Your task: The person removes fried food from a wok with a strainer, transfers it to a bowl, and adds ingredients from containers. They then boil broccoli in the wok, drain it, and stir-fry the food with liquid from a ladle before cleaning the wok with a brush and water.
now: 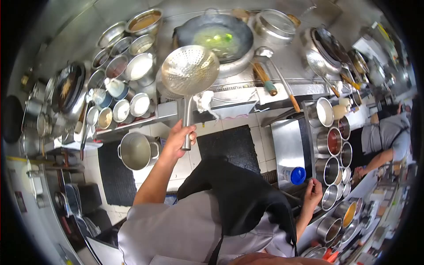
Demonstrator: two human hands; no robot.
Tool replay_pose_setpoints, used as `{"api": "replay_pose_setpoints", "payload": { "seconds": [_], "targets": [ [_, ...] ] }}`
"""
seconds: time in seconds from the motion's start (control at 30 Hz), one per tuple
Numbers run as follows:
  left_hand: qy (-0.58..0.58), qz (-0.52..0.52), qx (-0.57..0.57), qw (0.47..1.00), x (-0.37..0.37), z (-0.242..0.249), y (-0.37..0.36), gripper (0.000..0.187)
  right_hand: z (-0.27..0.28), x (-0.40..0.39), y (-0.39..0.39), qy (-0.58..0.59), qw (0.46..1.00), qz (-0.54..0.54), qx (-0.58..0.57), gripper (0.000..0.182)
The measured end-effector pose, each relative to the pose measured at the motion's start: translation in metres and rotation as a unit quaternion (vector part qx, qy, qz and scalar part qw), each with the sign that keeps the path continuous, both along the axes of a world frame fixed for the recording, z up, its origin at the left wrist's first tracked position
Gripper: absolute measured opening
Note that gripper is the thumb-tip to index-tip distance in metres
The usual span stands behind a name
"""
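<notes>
My left hand (180,138) is wrapped round the metal handle of a large perforated strainer (190,70). The strainer's bowl is raised in front of a black wok (183,33), which holds liquid and some green pieces (218,38). On the right, my right hand (314,191) is beside a blue-lidded container (297,175) and a row of metal pots. Its fingers are bent and close together, and whether anything small is between them is too small to tell. A ladle (279,73) lies on the stove edge right of the wok.
Metal seasoning pots (139,67) crowd the counter left of the wok. A two-handled pot (135,151) stands at the lower left. More pots (331,141) line the right counter, where another person (385,134) works. Black mats (229,149) cover parts of the floor.
</notes>
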State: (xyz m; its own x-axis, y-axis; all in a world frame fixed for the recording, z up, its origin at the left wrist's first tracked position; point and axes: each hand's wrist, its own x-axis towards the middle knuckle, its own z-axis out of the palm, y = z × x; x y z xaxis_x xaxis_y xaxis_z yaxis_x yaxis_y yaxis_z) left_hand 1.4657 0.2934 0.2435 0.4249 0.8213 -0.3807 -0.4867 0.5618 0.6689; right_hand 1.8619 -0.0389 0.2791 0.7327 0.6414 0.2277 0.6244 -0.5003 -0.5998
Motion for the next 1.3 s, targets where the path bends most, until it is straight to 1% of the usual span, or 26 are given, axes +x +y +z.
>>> {"api": "replay_pose_setpoints", "payload": {
  "seconds": [0.1,0.13,0.17,0.27,0.33,0.37,0.43,0.47,0.5,0.57,0.6,0.63,0.7,0.73,0.77,0.8,0.83,0.9,0.93,0.97,1.03,1.07,1.1,1.2,1.27,1.3],
  "targets": [
    [-0.037,0.016,0.015,0.999,-0.015,0.009,-0.004,0.031,0.007,0.002,0.030,-0.007,0.998,0.059,0.011,0.015],
    [-0.058,0.032,0.010,0.998,-0.023,0.014,-0.008,0.032,0.001,0.008,0.039,-0.040,0.994,0.099,0.038,0.015],
    [-0.060,0.046,0.015,0.997,-0.032,0.020,-0.013,0.030,-0.006,0.020,0.045,-0.074,0.991,0.108,0.010,0.017],
    [-0.082,0.122,0.035,0.988,-0.070,0.033,-0.042,0.027,-0.009,0.027,0.084,-0.067,0.976,0.206,0.016,0.018],
    [-0.096,0.169,0.070,0.978,-0.095,0.041,-0.069,0.026,0.008,0.009,0.107,-0.013,0.981,0.176,-0.076,0.021],
    [-0.090,0.199,0.078,0.973,-0.110,0.044,-0.085,0.026,0.000,0.009,0.119,-0.013,0.977,0.196,-0.079,0.021],
    [-0.060,0.259,0.098,0.959,-0.141,0.051,-0.119,0.043,-0.026,0.011,0.146,-0.039,0.950,0.309,0.011,0.017],
    [-0.021,0.299,0.094,0.949,-0.158,0.059,-0.138,0.044,-0.030,0.000,0.158,-0.076,0.931,0.356,0.016,0.017],
    [0.015,0.335,0.082,0.938,-0.174,0.067,-0.156,0.045,-0.037,-0.010,0.168,-0.043,0.920,0.389,0.008,0.017],
    [0.024,0.405,0.042,0.913,-0.206,0.079,-0.191,0.042,-0.056,-0.036,0.185,-0.009,0.897,0.442,-0.017,0.017],
    [0.006,0.418,0.029,0.908,-0.225,0.071,-0.210,0.039,-0.053,-0.063,0.188,0.023,0.897,0.434,-0.081,0.017],
    [-0.007,0.429,0.026,0.903,-0.245,0.067,-0.225,0.035,-0.062,-0.077,0.191,0.004,0.880,0.464,-0.104,0.016],
    [-0.037,0.478,-0.018,0.878,-0.267,0.063,-0.258,0.030,-0.097,-0.094,0.190,0.043,0.858,0.501,-0.103,0.014],
    [-0.061,0.503,-0.041,0.861,-0.277,0.061,-0.272,0.016,-0.113,-0.098,0.187,0.025,0.844,0.524,-0.116,0.015],
    [-0.060,0.509,-0.041,0.858,-0.289,0.052,-0.286,0.016,-0.123,-0.103,0.183,0.006,0.828,0.546,-0.127,0.015],
    [-0.096,0.520,-0.053,0.847,-0.303,0.037,-0.302,0.014,-0.131,-0.109,0.176,0.013,0.821,0.558,-0.121,0.017],
    [-0.133,0.529,-0.064,0.836,-0.315,0.025,-0.314,0.011,-0.138,-0.118,0.171,0.038,0.827,0.530,-0.186,0.018],
    [-0.153,0.538,-0.064,0.827,-0.332,0.013,-0.328,0.008,-0.176,-0.117,0.163,0.011,0.802,0.576,-0.155,0.016],
    [-0.181,0.533,-0.062,0.824,-0.342,0.006,-0.334,0.008,-0.186,-0.124,0.163,0.034,0.802,0.568,-0.185,0.018],
    [-0.208,0.528,-0.060,0.821,-0.352,-0.002,-0.338,0.007,-0.199,-0.128,0.163,0.031,0.801,0.570,-0.182,0.018],
    [-0.241,0.554,-0.063,0.794,-0.392,-0.022,-0.335,0.007,-0.222,-0.162,0.183,0.061,0.743,0.596,-0.299,0.023],
    [-0.255,0.549,-0.072,0.793,-0.407,-0.025,-0.329,0.006,-0.226,-0.181,0.191,0.009,0.733,0.594,-0.330,0.028],
    [-0.268,0.545,-0.083,0.790,-0.423,-0.028,-0.324,0.006,-0.236,-0.199,0.200,0.007,0.732,0.598,-0.325,0.028],
    [-0.261,0.552,-0.096,0.786,-0.472,-0.037,-0.312,0.006,-0.313,-0.216,0.212,0.030,0.731,0.594,-0.334,0.027],
    [-0.271,0.547,-0.108,0.785,-0.504,-0.040,-0.300,0.006,-0.318,-0.238,0.210,0.106,0.695,0.610,-0.367,0.022],
    [-0.278,0.556,-0.115,0.775,-0.518,-0.042,-0.295,0.006,-0.312,-0.233,0.207,0.102,0.695,0.605,-0.374,0.022]
  ]
}}
